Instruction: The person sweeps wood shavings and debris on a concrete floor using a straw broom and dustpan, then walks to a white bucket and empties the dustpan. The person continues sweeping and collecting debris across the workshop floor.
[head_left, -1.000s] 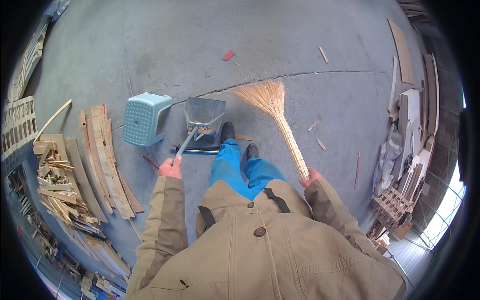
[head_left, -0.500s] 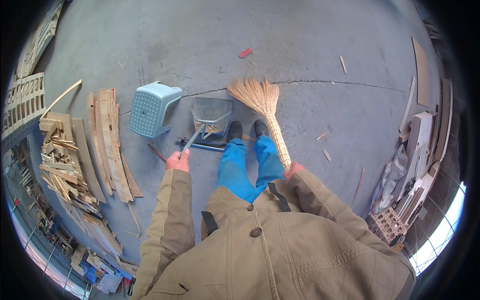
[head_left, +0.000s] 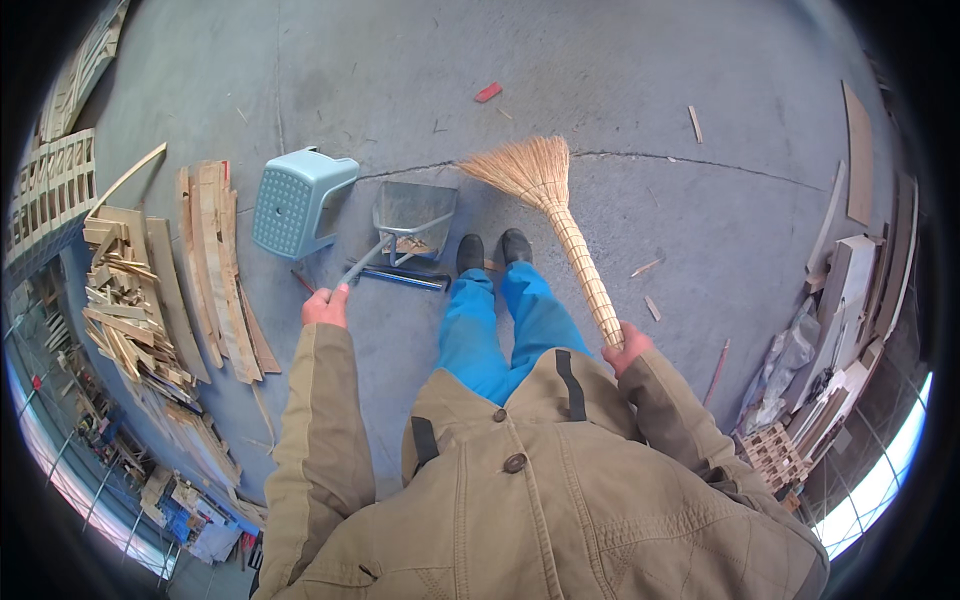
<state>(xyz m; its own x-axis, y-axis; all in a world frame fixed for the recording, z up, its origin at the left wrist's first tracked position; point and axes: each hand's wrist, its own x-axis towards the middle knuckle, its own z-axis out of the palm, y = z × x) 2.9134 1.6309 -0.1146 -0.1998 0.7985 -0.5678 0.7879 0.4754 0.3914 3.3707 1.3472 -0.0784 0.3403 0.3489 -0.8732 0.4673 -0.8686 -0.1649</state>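
My left hand (head_left: 325, 307) is closed round the end of the handle of a grey metal dustpan (head_left: 416, 212). The pan lies ahead and left of my feet, with wood scraps gathered at its handle end. My right hand (head_left: 628, 347) grips the lower end of a straw broom (head_left: 580, 255). Its fanned bristles point ahead and left, a short way right of the pan. Whether the bristles touch the floor I cannot tell. Under the dustpan handle lies a dark and blue bar-like thing (head_left: 400, 278).
A light blue plastic stool (head_left: 295, 205) lies on its side left of the dustpan. Beyond it are long boards (head_left: 212, 260) and a pile of scrap wood (head_left: 125, 310). A red piece (head_left: 488, 92) lies ahead; more planks (head_left: 840, 285) line the right side.
My left hand has moved left and a little forward with the dustpan handle. My right hand and the broom's handle end have shifted right; the bristles are slightly farther ahead.
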